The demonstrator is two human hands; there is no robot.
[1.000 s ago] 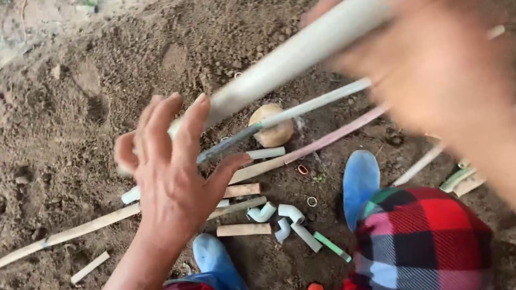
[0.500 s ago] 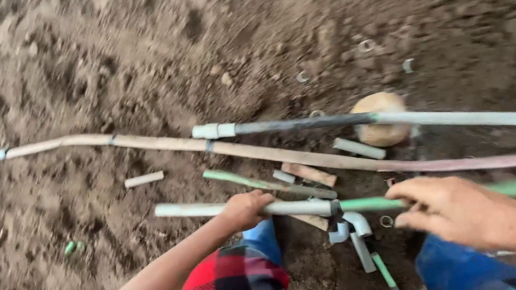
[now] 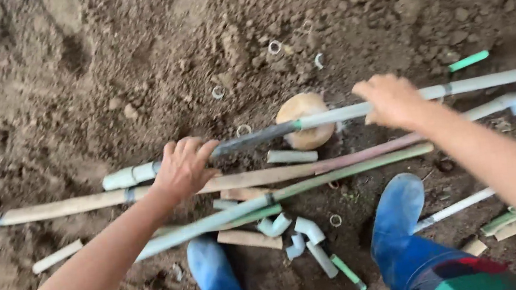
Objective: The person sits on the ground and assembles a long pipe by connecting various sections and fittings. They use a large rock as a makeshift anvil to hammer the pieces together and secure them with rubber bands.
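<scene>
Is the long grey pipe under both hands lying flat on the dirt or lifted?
Cannot tell for sure. The grey pipe runs level across the tan round lump, with the left hand and right hand both on it.

Loose brown soil ground (image 3: 130, 62) carries everything. Long pipes (image 3: 262, 177) lie across the centre, a tan stone (image 3: 306, 109) at 12 o'clock of them, elbow fittings (image 3: 295, 232) at 6, small rings (image 3: 274, 47) toward 12.

Brown soil (image 3: 97, 66) is strewn with pale grey pipes (image 3: 493, 79), a tan pole (image 3: 69, 206) and green offcuts (image 3: 468, 61). Blue boots (image 3: 397, 210) are worn below red-and-green checked trousers (image 3: 464, 274); a beige stone (image 3: 305, 119) is seen among white rings (image 3: 274, 47).
</scene>
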